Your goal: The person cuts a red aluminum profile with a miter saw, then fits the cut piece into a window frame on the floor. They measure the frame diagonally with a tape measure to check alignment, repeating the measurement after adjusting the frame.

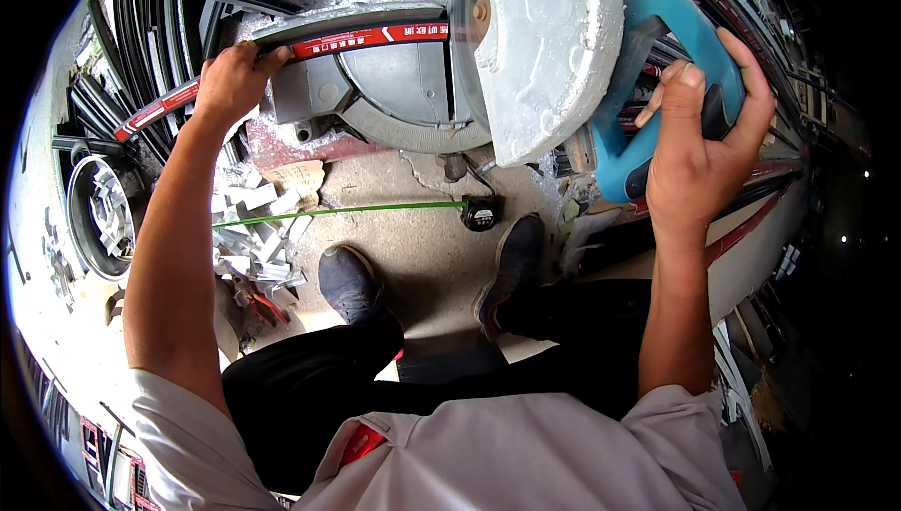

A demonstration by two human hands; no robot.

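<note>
My left hand [230, 87] is closed on a long dark profile strip [375, 37] with a red printed film along its face. The strip lies across the grey bed [394, 79] of a mitre saw, and its right end meets the saw's blade area. My right hand [699, 150] is wrapped round the teal handle [615, 156] of the saw, thumb up on the near side. Between the hands stands the dusty pale blade guard [554, 51]. It hides most of the blade and the contact with the strip.
A tape measure [481, 213] lies on the floor with its green blade pulled out leftward. Offcuts [267, 239], red-handled pliers [267, 306] and a round metal container [99, 215] of scraps sit at left. Dark profiles [141, 32] crowd the far left; more lie along the right.
</note>
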